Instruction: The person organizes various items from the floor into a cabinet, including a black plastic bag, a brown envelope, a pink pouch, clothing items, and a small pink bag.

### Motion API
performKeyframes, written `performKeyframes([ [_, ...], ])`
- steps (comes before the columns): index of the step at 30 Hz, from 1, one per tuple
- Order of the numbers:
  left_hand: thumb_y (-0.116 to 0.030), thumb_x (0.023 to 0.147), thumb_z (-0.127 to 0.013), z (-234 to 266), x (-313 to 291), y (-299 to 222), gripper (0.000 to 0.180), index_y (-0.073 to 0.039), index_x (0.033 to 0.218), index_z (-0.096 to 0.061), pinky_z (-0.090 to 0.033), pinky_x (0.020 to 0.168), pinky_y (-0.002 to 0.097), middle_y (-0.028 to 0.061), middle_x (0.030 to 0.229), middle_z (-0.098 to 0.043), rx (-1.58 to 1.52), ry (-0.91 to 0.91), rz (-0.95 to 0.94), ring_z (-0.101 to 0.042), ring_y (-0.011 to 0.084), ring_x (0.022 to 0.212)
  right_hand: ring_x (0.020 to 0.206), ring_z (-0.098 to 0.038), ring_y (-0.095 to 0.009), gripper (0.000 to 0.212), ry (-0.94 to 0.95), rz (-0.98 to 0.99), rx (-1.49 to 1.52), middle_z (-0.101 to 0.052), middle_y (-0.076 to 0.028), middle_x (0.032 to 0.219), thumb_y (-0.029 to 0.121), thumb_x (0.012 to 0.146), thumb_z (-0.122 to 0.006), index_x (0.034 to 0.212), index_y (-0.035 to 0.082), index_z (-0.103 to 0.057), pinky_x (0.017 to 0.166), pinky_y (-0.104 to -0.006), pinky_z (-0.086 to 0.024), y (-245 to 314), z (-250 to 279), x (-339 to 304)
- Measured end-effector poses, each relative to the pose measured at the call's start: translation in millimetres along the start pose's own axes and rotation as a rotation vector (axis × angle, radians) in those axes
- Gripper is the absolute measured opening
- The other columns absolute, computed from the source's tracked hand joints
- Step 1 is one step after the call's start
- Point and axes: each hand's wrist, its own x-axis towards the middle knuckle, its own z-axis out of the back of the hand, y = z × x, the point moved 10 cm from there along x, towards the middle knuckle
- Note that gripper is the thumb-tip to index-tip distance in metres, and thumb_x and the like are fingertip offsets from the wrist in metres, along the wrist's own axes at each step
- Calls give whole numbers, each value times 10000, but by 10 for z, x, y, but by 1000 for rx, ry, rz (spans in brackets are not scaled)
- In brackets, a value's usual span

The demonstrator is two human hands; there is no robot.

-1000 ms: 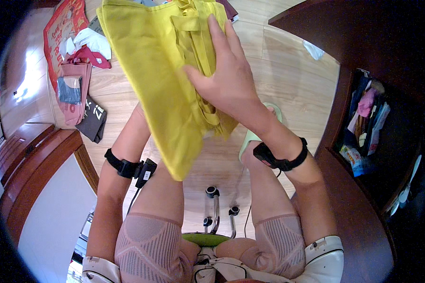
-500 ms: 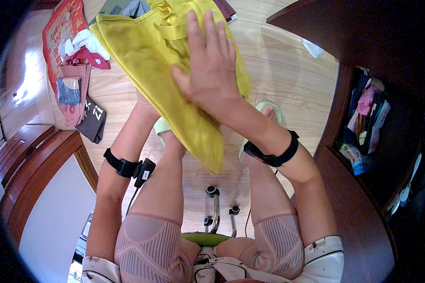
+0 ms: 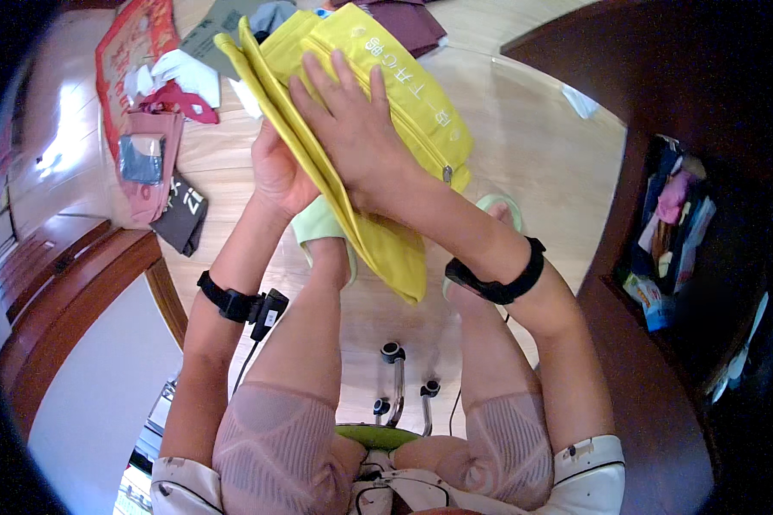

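Yellow zip bag (image 3: 416,116) held up above the floor (image 3: 532,137), tilted, in front of my knees. My right hand (image 3: 352,137) lies on its front, fingers extended and spread, palm down, not closed on anything I can see. My left hand (image 3: 281,172) is at the left edge, fingers hidden behind the fabric; can't tell how firmly it's gripping. White lettering and a zipper face up. On the floor, left side: pink bag (image 3: 146,204), black bag (image 3: 180,221), red sheet (image 3: 112,64). Maroon cloth (image 3: 404,26) just past the bag's far edge.
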Motion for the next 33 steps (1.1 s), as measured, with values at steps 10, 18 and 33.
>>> performKeyframes([
  [10,-377,951,-532,-224,-184,-902,430,-85,1267,-506,-481,954,407,96,1202,-609,433,-335,-484,-596,234,1084,1021,-586,-201,434,332,-421,1280,-630,-162,1050,215,908,-544,1302,39,-498,911,-288,-440,73,153,-101],
  [18,-420,964,-484,-737,-471,-1013,503,-76,1328,-431,-411,1028,439,109,1296,-531,454,-227,-502,-512,264,1198,906,-639,-213,648,25,-420,784,-655,-152,1034,218,760,-766,1320,37,-492,813,-332,-511,-198,224,-124],
  [33,-396,973,-474,-591,-685,-919,477,-67,1317,-457,-458,976,438,121,1257,-573,334,-152,-404,-578,269,1123,881,-634,-135,431,338,-518,1045,-668,-82,1042,178,817,-737,1167,-11,-571,799,-289,-521,-74,-423,-342],
])
